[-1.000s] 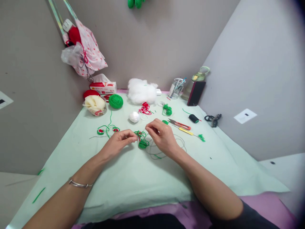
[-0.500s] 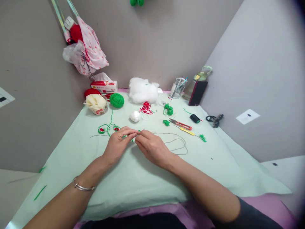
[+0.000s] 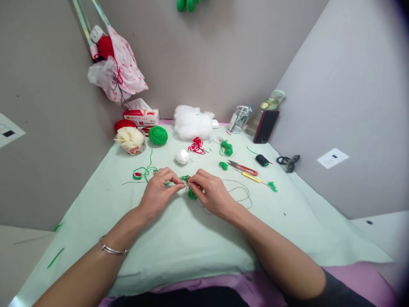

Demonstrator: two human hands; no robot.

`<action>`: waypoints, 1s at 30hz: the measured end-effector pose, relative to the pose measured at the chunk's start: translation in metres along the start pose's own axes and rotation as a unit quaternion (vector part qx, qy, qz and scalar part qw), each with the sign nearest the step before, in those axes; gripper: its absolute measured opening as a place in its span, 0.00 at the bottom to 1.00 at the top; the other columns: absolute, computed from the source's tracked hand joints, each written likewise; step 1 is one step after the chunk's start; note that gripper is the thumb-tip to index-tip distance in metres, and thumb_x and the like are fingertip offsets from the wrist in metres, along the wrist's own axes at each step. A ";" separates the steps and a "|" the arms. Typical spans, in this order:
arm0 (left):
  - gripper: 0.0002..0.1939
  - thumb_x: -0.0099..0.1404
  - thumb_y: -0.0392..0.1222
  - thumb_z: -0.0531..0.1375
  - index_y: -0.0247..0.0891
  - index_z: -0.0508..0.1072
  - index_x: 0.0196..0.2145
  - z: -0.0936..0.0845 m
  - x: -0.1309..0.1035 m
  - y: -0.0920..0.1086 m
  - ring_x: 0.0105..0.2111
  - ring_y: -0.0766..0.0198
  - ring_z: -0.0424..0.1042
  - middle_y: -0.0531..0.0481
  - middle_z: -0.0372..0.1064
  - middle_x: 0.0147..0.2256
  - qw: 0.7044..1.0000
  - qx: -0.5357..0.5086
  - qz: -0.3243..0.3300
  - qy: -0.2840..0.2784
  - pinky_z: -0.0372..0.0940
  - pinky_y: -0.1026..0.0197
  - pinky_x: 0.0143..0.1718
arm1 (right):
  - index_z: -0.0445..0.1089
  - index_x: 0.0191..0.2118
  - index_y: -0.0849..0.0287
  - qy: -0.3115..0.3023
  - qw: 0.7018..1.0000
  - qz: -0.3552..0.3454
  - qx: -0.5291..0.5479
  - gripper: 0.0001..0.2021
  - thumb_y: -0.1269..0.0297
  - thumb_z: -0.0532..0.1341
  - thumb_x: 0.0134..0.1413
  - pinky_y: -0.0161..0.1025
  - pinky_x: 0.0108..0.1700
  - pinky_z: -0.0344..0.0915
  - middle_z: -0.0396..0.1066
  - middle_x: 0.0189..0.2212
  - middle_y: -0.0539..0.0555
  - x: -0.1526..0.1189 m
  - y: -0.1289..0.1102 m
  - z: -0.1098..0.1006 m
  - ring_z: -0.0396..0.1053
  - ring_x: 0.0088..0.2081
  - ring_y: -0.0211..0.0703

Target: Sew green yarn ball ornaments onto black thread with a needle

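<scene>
Over the middle of the table, my left hand (image 3: 161, 189) has its thumb and index finger pinched together; what is between them is too small to make out. My right hand (image 3: 211, 192) faces it, fingertips closed at the edge of a small green crocheted piece (image 3: 192, 194) with a bit of red above it. The right fingers hide part of that piece. A thin dark thread (image 3: 244, 187) lies in loose loops to the right of my right hand. Beyond my left hand sits a small green-and-red crocheted round (image 3: 137, 175) with green yarn trailing.
Behind lie a green yarn ball (image 3: 157, 135), a white yarn ball (image 3: 182, 157), white stuffing (image 3: 193, 122) and red yarn scraps (image 3: 197, 146). To the right are orange thread snips (image 3: 244, 168), a yellow-handled crochet hook (image 3: 251, 177), black thread (image 3: 262, 160) and a leaning phone (image 3: 266, 126).
The fingertips of both hands, which met before, are now slightly apart and lower. The green crocheted piece now shows between them. The loops of dark thread have shifted.
</scene>
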State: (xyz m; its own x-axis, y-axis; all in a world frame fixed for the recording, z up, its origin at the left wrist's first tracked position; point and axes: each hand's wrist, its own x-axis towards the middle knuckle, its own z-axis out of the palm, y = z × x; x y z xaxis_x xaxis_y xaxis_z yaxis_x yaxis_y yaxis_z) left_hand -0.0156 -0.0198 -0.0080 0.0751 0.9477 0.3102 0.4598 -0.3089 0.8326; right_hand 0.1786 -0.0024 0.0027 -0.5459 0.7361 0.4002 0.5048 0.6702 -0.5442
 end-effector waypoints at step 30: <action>0.12 0.64 0.51 0.64 0.40 0.77 0.30 -0.006 0.002 0.002 0.34 0.63 0.69 0.52 0.73 0.31 0.947 -0.223 -0.141 -0.184 0.61 0.62 0.40 | 0.70 0.29 0.60 0.091 0.995 0.041 0.025 0.08 0.75 0.59 0.60 0.34 0.32 0.56 0.64 0.26 0.49 0.007 0.004 -0.011 0.61 0.27 0.35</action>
State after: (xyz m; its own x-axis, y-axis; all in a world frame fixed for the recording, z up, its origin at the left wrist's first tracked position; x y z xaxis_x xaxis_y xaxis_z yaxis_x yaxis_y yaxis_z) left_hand -0.0196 -0.0188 -0.0032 0.3460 0.9359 -0.0663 0.0951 0.0353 0.9948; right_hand 0.1841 0.0065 0.0121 -0.3720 0.7967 0.4762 0.5072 0.6042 -0.6146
